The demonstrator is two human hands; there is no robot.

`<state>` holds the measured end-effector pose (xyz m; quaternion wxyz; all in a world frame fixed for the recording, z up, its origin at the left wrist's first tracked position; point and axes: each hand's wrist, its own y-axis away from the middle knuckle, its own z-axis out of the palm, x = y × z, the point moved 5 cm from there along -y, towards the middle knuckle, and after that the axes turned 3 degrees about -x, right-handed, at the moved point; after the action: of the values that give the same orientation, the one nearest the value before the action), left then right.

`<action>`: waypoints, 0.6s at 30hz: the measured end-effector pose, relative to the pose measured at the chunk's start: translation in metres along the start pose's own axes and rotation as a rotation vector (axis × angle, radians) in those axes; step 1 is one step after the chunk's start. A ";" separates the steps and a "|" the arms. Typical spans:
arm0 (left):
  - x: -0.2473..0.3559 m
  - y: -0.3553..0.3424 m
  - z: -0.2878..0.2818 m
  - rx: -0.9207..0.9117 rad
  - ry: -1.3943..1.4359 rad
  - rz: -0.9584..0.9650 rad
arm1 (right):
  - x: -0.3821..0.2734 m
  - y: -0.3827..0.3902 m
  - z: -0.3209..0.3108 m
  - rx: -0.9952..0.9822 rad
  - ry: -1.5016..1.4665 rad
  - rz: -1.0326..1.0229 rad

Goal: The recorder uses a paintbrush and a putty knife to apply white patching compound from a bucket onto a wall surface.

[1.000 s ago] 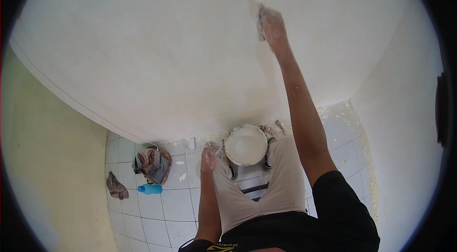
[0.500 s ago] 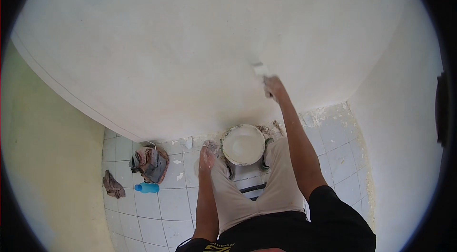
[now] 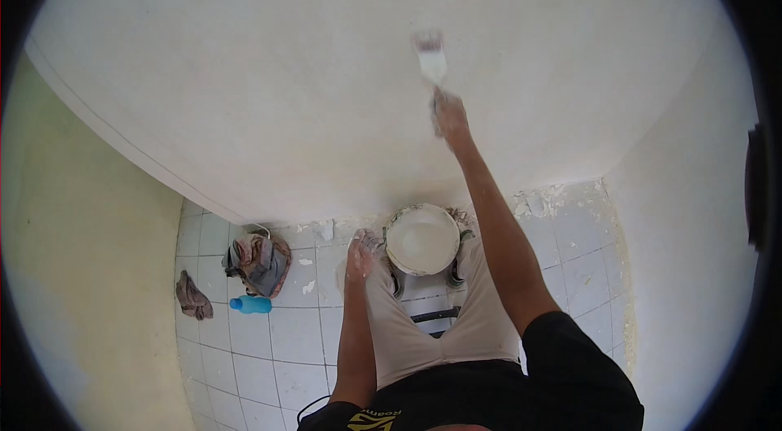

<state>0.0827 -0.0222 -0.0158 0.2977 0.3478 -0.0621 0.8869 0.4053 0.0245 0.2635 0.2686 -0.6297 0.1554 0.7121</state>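
Note:
My right hand is closed around the handle of a paintbrush, reaching up in front of the pale wall. The brush head points up, its white part nearest my fingers and darker bristles at the tip; motion blurs it a little. My left hand, smeared with white, lies over my left knee, fingers stretched forward and nothing seen in them. Between my knees stands a round bucket of whitish paint, its rim crusted; the left hand is just beside it.
On the tiled floor to the left are a bundle of cloths, a brown rag and a blue bottle on its side. White flakes lie along the wall's foot. Side walls stand left and right, with a dark object at far right.
My right hand has moved up and slightly left with the paintbrush, which now points more upright. My left hand stays over the knee. The view has shifted slightly.

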 end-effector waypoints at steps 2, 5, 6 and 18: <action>0.002 0.001 -0.001 0.001 -0.023 0.055 | 0.062 0.023 -0.015 -0.134 -0.043 0.184; 0.001 0.004 -0.004 0.023 -0.046 0.022 | 0.128 0.071 -0.036 -0.197 0.161 0.076; 0.001 0.004 -0.005 0.047 -0.040 0.018 | 0.148 0.090 -0.043 -0.192 0.262 0.076; -0.079 -0.069 -0.114 0.596 -1.209 -0.402 | 0.308 0.236 -0.104 -0.066 0.042 0.852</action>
<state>0.1021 0.0322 -0.1597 0.2612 0.8514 0.0943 0.4449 0.3338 -0.1668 -0.0830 -0.0730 -0.5320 0.3842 0.7510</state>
